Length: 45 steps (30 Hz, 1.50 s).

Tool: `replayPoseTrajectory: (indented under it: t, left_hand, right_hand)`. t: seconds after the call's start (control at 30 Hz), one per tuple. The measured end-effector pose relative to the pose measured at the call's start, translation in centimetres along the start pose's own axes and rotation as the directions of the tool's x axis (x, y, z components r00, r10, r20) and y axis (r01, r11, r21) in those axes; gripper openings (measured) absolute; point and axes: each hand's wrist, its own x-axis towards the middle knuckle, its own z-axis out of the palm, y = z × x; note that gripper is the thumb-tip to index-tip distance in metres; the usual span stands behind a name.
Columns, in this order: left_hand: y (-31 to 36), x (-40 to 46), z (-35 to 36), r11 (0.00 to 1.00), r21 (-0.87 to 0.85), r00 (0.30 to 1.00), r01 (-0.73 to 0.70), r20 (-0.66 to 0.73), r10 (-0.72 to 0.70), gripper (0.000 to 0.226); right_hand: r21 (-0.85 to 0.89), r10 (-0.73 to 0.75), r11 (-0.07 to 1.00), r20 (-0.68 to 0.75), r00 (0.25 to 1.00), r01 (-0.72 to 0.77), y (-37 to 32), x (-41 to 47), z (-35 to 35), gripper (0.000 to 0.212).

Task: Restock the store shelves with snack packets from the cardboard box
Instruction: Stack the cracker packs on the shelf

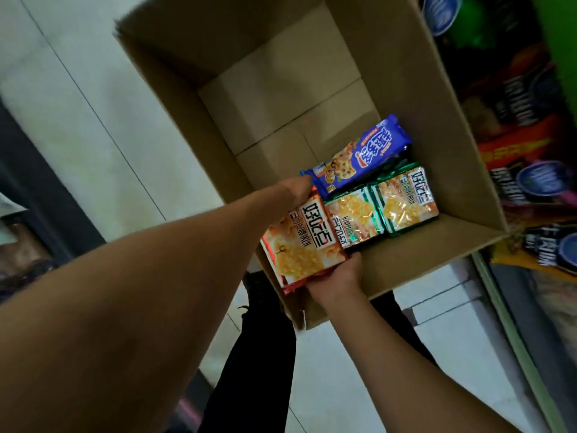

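Red-edged snack packets, glossy, orange-and-white fronts, sit stacked at the near-left corner of the cardboard box, gripped by both hands: left hand on the far edge, right hand curled under the near edge. Green-edged packets lie just beside on the right, a blue cookie pack behind them. Far half of the box floor is bare; stocked shelves run along the box's right wall.

Brown cardboard box, blue cookie packet, green-edged packets, red-edged orange packet

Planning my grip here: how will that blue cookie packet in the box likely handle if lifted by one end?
The blue cookie packet is long and narrow, so probably stiffened by a cookie row, yet fragile. Its glossy wrapper looks slippery. It lies tilted across the green packets, so it may slide.
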Motion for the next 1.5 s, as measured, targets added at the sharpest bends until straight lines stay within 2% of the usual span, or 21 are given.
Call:
replayPoseTrajectory:
  t: [0.1, 0.17, 0.23, 0.3, 0.37, 0.43, 0.53, 0.6, 0.67, 0.77, 0.87, 0.97, 1.0, 1.07, 1.17, 1.27, 1.33, 1.4, 1.47, 1.5]
  left_hand:
    - [1.8, -5.8, -2.0, 0.996, 0.007, 0.995, -0.089, -0.055, 0.089, 0.047]
    - [3.3, -10.4, -3.8, 0.988, -0.062, 0.986, -0.143, -0.096, 0.137, 0.044]
    - [4.6, -15.1, -5.7, 0.965, -0.178, 0.977, -0.192, -0.125, 0.172, 0.044]
    - [5.6, -20.0, -7.5, 0.935, -0.277, 0.968, -0.22, -0.183, 0.174, 0.048]
    - [6.5, -25.5, -8.9, 0.898, -0.366, 0.963, -0.246, -0.196, 0.184, 0.052]
    - [7.1, -31.6, -9.9, 0.843, -0.469, 0.964, -0.264, -0.153, 0.216, 0.056]
    - [7.0, -40.1, -11.1, 0.782, -0.57, 0.955, -0.251, -0.012, 0.297, 0.07]
    - [6.9, -44.6, -11.8, 0.766, -0.583, 0.922, -0.271, 0.07, 0.38, 0.083]
    - [6.9, -48.8, -12.4, 0.765, -0.568, 0.892, -0.305, 0.112, 0.438, 0.087]
    - [6.9, -54.4, -12.7, 0.77, -0.484, 0.839, -0.417, 0.122, 0.531, 0.069]
    - [6.8, -58.9, -12.6, 0.76, -0.407, 0.775, -0.507, 0.171, 0.609, 0.045]
    - [6.6, -63.4, -11.9, 0.724, -0.336, 0.712, -0.603, 0.184, 0.678, 0.05]
    - [6.4, -64.8, -11.5, 0.707, -0.308, 0.69, -0.636, 0.183, 0.7, 0.05]
    - [6.0, -67.0, -10.6, 0.665, -0.277, 0.642, -0.694, 0.179, 0.745, 0.05]
    - [5.6, -70.5, -8.2, 0.582, -0.324, 0.552, -0.746, 0.19, 0.812, 0.049]
    - [5.3, -74.3, -4.4, 0.526, -0.32, 0.495, -0.788, 0.178, 0.85, 0.063]
    - [5.6, -76.8, -1.4, 0.451, -0.276, 0.416, -0.849, 0.176, 0.892, 0.077]
    - [6.6, -79.6, 1.7, 0.376, -0.215, 0.346, -0.901, 0.166, 0.924, 0.103]
    - [7.9, -81.6, 4.3, 0.336, -0.212, 0.313, -0.917, 0.135, 0.94, 0.127]
    - [8.4, -82.3, 5.6, 0.329, -0.223, 0.3, -0.918, 0.152, 0.942, 0.12]
  right_hand:
    - [-0.152, -0.08, 0.985, 0.056, 0.995, 0.087, -1.7, -6.8, 1.5, 0.08]
    - [-0.277, -0.159, 0.94, 0.156, 0.975, 0.198, -3.2, -12.2, 2.2, 0.081]
    - [-0.42, -0.232, 0.84, 0.295, 0.927, 0.344, -4.1, -18.3, 2.7, 0.072]
    - [-0.479, -0.318, 0.718, 0.421, 0.85, 0.506, -4.6, -24.5, 3.2, 0.064]
    - [-0.522, -0.388, 0.583, 0.494, 0.778, 0.623, -5.0, -30.0, 3.5, 0.072]
    - [-0.543, -0.418, 0.48, 0.548, 0.724, 0.689, -5.3, -35.5, 4.0, 0.077]
    - [-0.508, -0.508, 0.396, 0.573, 0.643, 0.765, -5.2, -43.5, 4.4, 0.072]
    - [-0.461, -0.558, 0.372, 0.583, 0.591, 0.806, -4.9, -48.2, 4.4, 0.067]
    - [-0.426, -0.586, 0.37, 0.583, 0.563, 0.825, -4.5, -52.7, 4.0, 0.066]
    - [-0.399, -0.599, 0.376, 0.584, 0.548, 0.836, -4.2, -58.5, 3.0, 0.061]
    - [-0.366, -0.622, 0.375, 0.582, 0.523, 0.852, -5.0, -63.3, 2.1, 0.034]
    - [-0.295, -0.636, 0.373, 0.61, 0.474, 0.88, -5.8, -67.9, 0.7, 0.015]
    - [-0.273, -0.638, 0.37, 0.62, 0.456, 0.888, -6.1, -69.3, 0.1, 0.014]
    - [-0.25, -0.636, 0.349, 0.645, 0.424, 0.903, -6.7, -72.1, -1.5, 0.027]
    - [-0.24, -0.611, 0.33, 0.683, 0.4, 0.913, -8.1, -75.8, -4.6, 0.035]
    - [-0.205, -0.605, 0.326, 0.705, 0.37, 0.923, -9.7, -79.1, -8.7, 0.034]
    - [-0.153, -0.636, 0.297, 0.704, 0.315, 0.943, -10.8, -80.9, -11.7, 0.039]
    - [-0.099, -0.668, 0.284, 0.693, 0.27, 0.954, -12.0, -82.4, -14.6, 0.037]
    - [-0.056, -0.704, 0.265, 0.67, 0.233, 0.963, -13.3, -83.7, -17.5, 0.033]
    - [-0.037, -0.719, 0.242, 0.664, 0.205, 0.969, -14.1, -84.2, -18.8, 0.032]
